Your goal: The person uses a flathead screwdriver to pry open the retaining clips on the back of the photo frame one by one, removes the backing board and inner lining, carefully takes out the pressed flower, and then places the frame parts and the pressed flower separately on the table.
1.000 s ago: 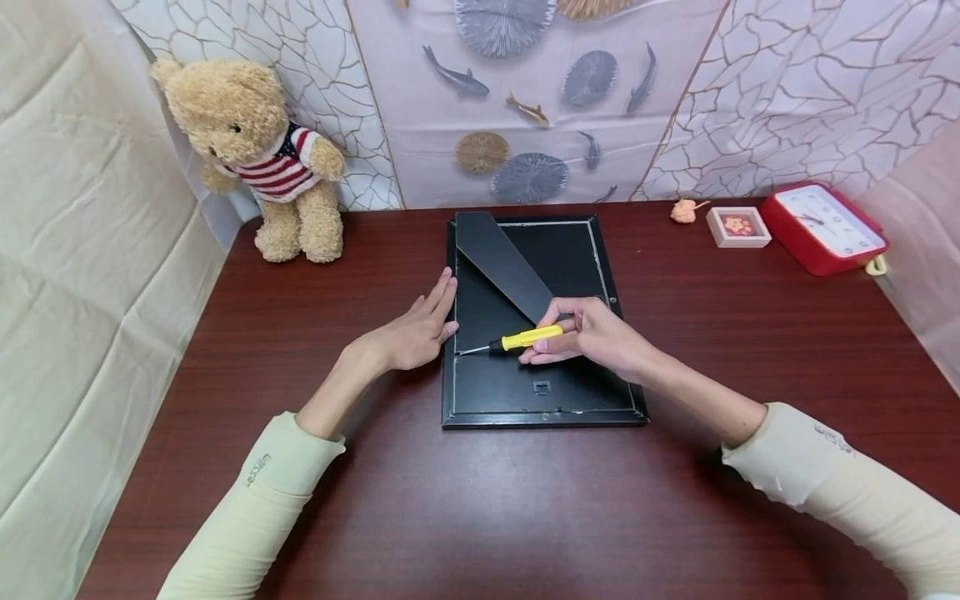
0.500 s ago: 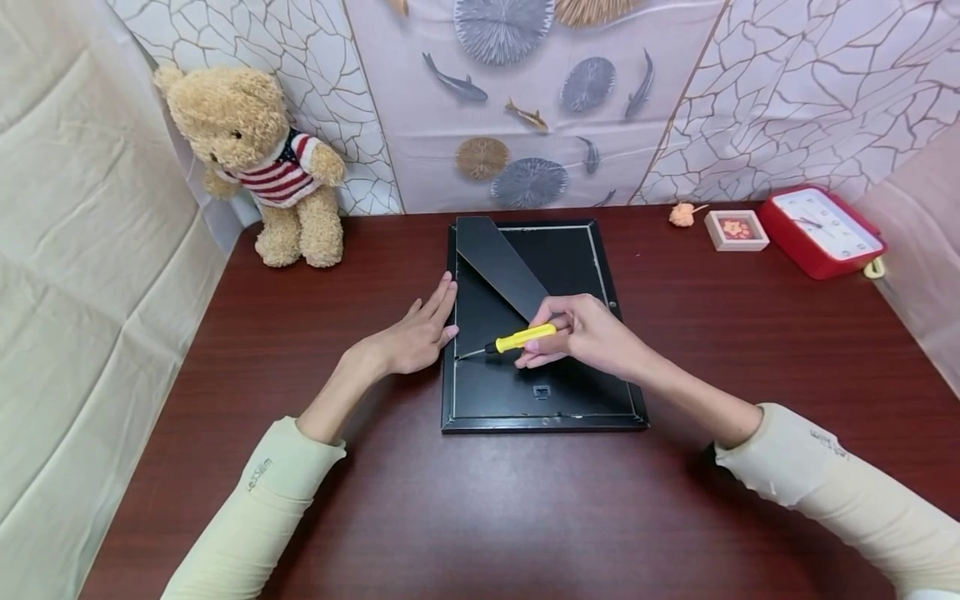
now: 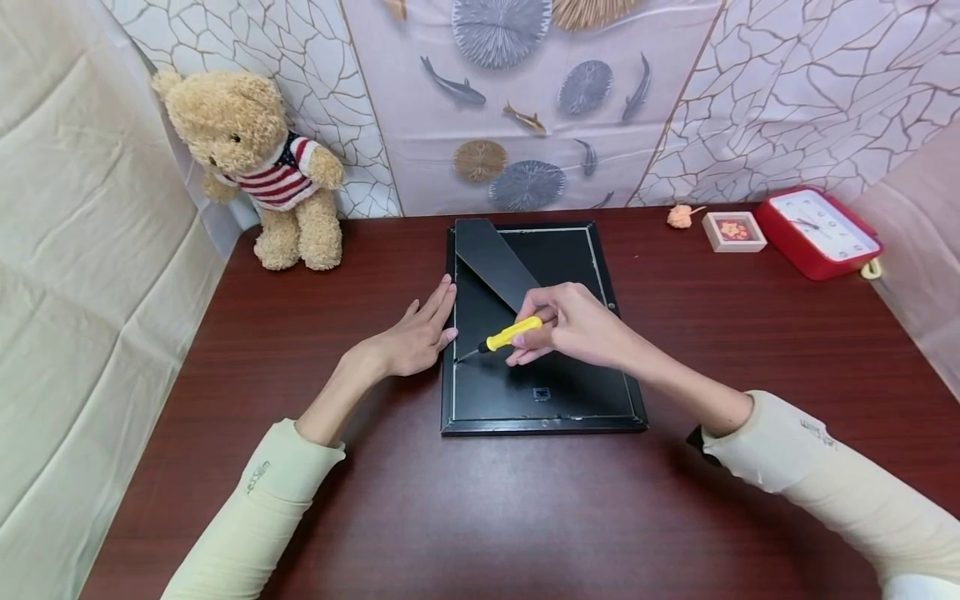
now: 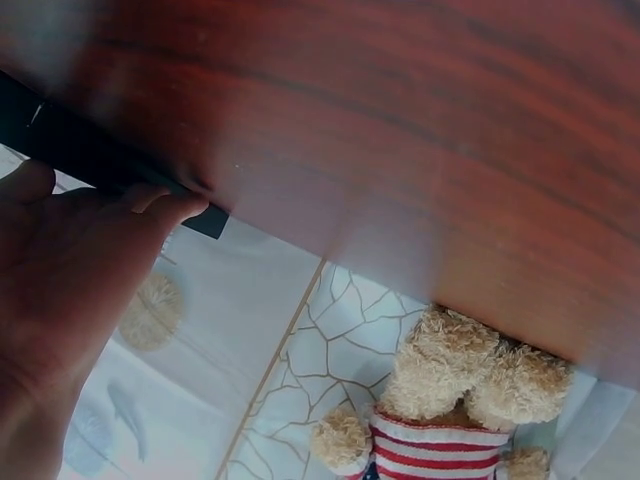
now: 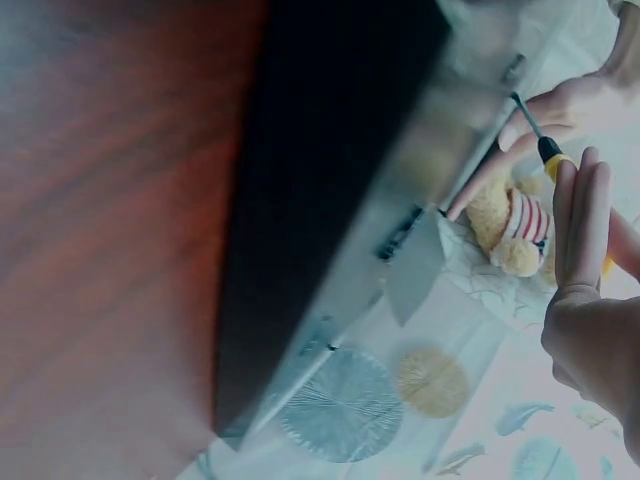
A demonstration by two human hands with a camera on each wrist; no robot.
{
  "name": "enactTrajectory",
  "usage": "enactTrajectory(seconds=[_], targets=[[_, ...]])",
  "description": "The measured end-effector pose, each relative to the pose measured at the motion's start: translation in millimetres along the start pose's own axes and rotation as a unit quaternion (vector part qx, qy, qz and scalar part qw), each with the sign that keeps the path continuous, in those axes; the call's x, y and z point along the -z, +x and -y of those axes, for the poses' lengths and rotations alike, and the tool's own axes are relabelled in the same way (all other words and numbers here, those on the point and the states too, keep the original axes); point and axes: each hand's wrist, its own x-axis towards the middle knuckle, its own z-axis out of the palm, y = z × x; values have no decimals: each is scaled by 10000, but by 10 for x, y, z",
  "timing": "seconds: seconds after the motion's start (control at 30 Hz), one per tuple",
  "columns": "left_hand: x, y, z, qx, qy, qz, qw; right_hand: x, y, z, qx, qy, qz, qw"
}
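Note:
A black picture frame [image 3: 491, 396] lies face down, its backing and a slanted stand leg [image 3: 491, 262] showing in the head view. My right hand [image 3: 581, 325] pinches the yellow handle of a screwdriver [image 3: 513, 333] above the backing. The tool slants down to the left, with its tip right at the seam along the frame's left side. Fairly straight, the fingers of my left hand [image 3: 408, 340] rest along that side's outer edge; the left wrist view shows them at the frame's dark edge [image 4: 90, 150].
A teddy bear [image 3: 281, 183] in a striped sweater stands at the table's back left. Toward the back right are a red clock [image 3: 821, 229], a small white box [image 3: 733, 232] and a small peach-coloured object [image 3: 681, 217]. Patterned cloth [image 3: 525, 108] hangs behind the brown table [image 3: 510, 517].
My right hand has shifted a little left and up, tilting the screwdriver more steeply while its tip stays near the left seam. The left hand keeps its place on the frame.

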Motion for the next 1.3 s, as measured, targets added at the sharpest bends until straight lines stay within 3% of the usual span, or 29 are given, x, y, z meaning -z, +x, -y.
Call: enactTrajectory(seconds=[0.2, 0.4, 0.5, 0.73, 1.07, 1.3], targets=[[-28, 42, 46, 145, 25, 20, 9999, -42, 96, 149, -105, 483, 178, 9986], [66, -57, -121, 183, -45, 136, 9997, -94, 167, 236, 102, 38, -9, 9999], [67, -71, -121, 87, -99, 103, 9999, -127, 190, 242, 275, -136, -80, 9995], [-43, 40, 82, 95, -5, -7, 10000, -206, 209, 292, 672, -429, -201, 9966], [5, -6, 18, 98, -35, 23, 9999, -315, 277, 378, 925, -704, -215, 9930], [-34, 38, 100, 115, 10, 56, 9999, -380, 321, 437, 814, -915, -201, 9923]])
